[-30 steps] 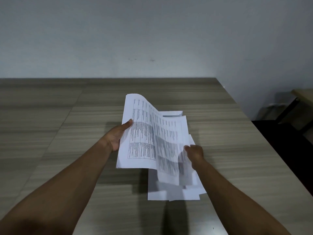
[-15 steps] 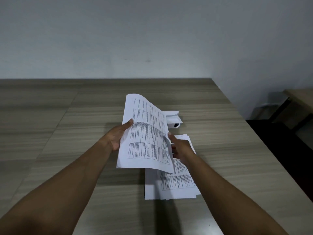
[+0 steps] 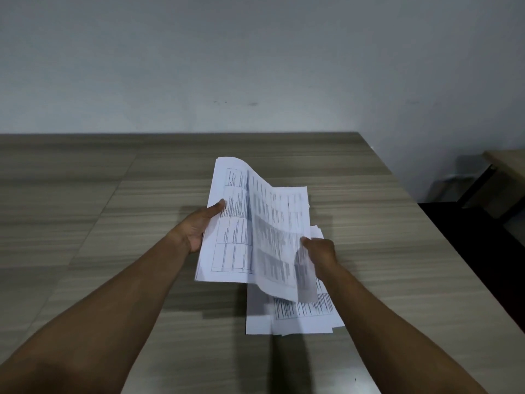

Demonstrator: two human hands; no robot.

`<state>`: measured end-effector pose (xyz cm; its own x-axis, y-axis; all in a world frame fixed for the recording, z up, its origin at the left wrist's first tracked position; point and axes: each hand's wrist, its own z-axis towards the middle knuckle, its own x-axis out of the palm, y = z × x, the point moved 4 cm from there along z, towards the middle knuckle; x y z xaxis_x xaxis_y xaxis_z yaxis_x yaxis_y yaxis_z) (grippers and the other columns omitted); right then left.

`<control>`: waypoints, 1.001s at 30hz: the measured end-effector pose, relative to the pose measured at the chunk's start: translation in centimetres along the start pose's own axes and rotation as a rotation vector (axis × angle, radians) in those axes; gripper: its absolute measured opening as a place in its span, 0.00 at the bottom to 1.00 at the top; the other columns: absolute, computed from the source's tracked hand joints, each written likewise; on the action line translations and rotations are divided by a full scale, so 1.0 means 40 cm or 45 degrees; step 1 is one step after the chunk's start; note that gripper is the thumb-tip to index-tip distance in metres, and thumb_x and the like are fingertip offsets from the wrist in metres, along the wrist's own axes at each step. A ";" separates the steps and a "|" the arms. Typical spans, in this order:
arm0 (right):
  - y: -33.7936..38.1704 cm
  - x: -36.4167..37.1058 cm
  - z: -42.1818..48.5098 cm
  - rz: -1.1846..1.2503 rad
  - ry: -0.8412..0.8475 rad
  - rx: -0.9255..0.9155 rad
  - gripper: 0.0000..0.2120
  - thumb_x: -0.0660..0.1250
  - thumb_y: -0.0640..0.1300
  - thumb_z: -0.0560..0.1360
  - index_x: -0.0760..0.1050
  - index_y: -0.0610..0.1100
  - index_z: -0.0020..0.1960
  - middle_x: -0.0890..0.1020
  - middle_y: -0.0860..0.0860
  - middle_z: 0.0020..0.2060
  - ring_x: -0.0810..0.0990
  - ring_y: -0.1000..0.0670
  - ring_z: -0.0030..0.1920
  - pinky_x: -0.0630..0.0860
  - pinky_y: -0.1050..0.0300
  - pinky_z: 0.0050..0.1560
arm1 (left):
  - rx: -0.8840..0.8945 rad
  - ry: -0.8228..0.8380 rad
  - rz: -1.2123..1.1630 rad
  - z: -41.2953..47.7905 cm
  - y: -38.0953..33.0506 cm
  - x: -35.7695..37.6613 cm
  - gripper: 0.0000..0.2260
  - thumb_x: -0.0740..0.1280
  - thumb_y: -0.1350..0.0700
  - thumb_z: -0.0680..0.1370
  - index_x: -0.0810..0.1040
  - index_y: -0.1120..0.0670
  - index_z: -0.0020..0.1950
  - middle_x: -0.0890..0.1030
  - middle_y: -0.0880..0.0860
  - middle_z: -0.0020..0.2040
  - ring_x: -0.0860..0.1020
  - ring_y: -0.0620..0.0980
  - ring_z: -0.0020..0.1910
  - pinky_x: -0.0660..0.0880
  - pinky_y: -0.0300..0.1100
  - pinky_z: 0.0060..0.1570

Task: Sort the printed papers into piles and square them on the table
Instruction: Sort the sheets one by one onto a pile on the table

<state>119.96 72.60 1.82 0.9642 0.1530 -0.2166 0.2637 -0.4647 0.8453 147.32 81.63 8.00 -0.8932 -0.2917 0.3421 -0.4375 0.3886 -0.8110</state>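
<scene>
My left hand [image 3: 200,226] holds a stack of printed papers [image 3: 230,231] by its left edge, thumb on top, raised above the wooden table [image 3: 397,251]. My right hand [image 3: 319,253] pinches the top sheet [image 3: 279,251] at its right edge and has it peeled off the stack, blurred and curved. Below and to the right, a loose pile of printed sheets [image 3: 295,317] lies flat on the table, its edges uneven.
The table's right edge [image 3: 443,240] runs diagonally, with dark floor beyond it. Another desk corner [image 3: 505,163] stands at the far right. A plain grey wall rises behind the table's back edge.
My right hand went back to the stack after laying a sheet on the pile, took the top sheet and now draws it off to the right. The left hand stays put.
</scene>
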 end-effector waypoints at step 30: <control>0.031 0.015 -0.004 0.217 0.185 0.117 0.22 0.73 0.50 0.73 0.77 0.37 0.60 0.81 0.41 0.57 0.80 0.42 0.57 0.74 0.48 0.62 | 0.009 0.022 -0.036 0.018 0.006 0.019 0.18 0.66 0.45 0.78 0.82 0.56 0.60 0.85 0.58 0.56 0.85 0.56 0.49 0.81 0.54 0.54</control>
<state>120.87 72.24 2.81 0.9824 0.1866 0.0036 0.1054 -0.5710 0.8142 146.61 80.88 7.72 -0.8822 -0.2873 0.3729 -0.4618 0.3741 -0.8043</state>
